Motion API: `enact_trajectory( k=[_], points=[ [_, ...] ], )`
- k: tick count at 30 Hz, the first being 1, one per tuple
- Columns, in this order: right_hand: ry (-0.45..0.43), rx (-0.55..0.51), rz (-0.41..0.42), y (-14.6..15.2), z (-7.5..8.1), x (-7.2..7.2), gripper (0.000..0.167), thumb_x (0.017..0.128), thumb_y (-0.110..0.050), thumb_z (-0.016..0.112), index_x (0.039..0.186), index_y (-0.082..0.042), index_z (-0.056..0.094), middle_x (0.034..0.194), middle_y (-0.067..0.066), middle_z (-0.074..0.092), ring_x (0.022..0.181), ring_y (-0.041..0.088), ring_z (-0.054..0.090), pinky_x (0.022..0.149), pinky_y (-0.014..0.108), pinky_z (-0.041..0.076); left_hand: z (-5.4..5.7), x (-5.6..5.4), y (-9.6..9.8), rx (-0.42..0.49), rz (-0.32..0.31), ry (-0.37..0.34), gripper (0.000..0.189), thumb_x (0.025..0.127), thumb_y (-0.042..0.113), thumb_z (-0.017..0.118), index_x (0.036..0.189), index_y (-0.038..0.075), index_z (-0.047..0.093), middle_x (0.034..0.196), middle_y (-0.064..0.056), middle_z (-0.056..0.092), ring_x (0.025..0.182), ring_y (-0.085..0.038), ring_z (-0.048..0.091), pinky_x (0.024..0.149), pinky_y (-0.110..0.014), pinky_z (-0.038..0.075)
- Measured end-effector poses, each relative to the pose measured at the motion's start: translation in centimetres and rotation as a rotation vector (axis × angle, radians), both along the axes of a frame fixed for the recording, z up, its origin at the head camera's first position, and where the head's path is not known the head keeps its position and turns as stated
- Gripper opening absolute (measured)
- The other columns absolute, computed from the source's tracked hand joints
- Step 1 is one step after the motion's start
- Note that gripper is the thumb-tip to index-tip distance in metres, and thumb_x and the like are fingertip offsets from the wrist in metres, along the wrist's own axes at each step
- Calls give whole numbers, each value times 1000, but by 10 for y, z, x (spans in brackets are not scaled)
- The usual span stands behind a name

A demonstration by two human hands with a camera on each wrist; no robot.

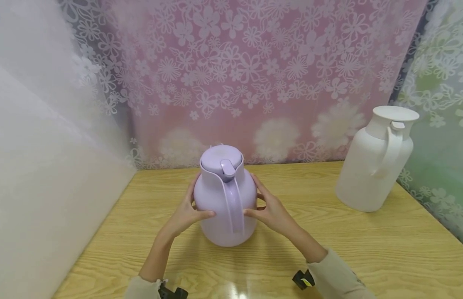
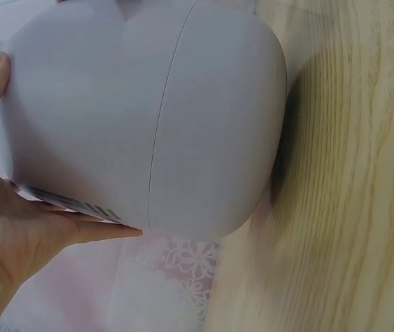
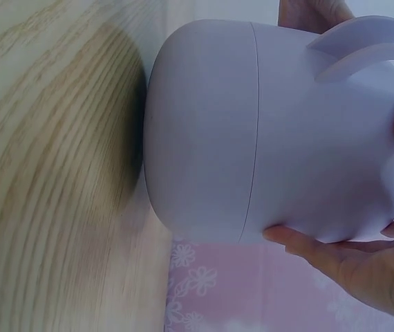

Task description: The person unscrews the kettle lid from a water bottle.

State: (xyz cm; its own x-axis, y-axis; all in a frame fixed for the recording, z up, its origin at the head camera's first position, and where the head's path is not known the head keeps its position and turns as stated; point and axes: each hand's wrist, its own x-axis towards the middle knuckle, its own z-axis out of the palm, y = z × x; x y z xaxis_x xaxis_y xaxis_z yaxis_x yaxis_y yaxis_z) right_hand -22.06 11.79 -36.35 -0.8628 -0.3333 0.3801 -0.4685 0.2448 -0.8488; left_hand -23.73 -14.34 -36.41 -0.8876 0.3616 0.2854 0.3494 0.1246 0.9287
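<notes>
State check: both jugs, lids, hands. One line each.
Lavender jug: upright, held from both sides; base contact with the table unclear.
Lavender lid: on, looks closed.
White jug: upright on the table, not held.
White lid: on, looks closed.
Left hand: gripping lavender jug.
Right hand: gripping lavender jug.

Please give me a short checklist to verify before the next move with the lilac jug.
1. Left hand grips the lilac jug: ok, thumb in front, at its left side.
2. Right hand grips it too: ok, at the opposite side.
3. Lid in place: ok, it sits in the top.
4. White jug out of the way: ok, standing apart at the right.
5. Base fully resting on the table: cannot tell.
6. Contents: cannot tell, hidden inside.
</notes>
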Motion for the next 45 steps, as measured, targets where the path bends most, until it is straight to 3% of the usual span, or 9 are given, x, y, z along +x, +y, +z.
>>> enact_trajectory(
  k=[15,25,32,39,45],
  points=[
    [-28,-10,-51,7,-6,7,95,74,-19,75,148,-23,16,148,14,19,121,45,36,78,37,49,-7,-5,8,15,-33,-4,106,67,13,82,146,35,14,141,-8,29,121,-29,36,90,-47,40],
    [-23,-17,-56,6,-10,8,95,75,-15,75,148,-16,16,148,15,18,121,47,34,77,42,49,-2,-2,9,20,-64,-39,107,69,11,81,148,24,10,144,-13,23,124,-32,32,93,-48,37],
    [-33,25,-78,7,-9,10,94,76,-17,74,149,-20,14,147,16,21,122,45,34,79,40,49,-8,-7,8,1,-66,-14,105,70,15,81,147,29,11,145,-9,22,125,-30,32,93,-49,37],
    [-74,8,-71,2,7,19,93,78,-10,73,148,-11,12,148,20,17,124,47,30,82,46,46,-9,-10,5,-27,-76,-19,105,72,19,80,146,33,8,147,-7,17,126,-30,28,94,-52,34],
    [-64,67,-101,4,-3,12,93,79,-19,74,149,-18,12,149,14,18,125,43,31,87,49,42,-10,-9,1,-30,-94,-23,104,74,19,78,147,33,5,149,-5,11,131,-30,21,97,-55,28]
  ],
)
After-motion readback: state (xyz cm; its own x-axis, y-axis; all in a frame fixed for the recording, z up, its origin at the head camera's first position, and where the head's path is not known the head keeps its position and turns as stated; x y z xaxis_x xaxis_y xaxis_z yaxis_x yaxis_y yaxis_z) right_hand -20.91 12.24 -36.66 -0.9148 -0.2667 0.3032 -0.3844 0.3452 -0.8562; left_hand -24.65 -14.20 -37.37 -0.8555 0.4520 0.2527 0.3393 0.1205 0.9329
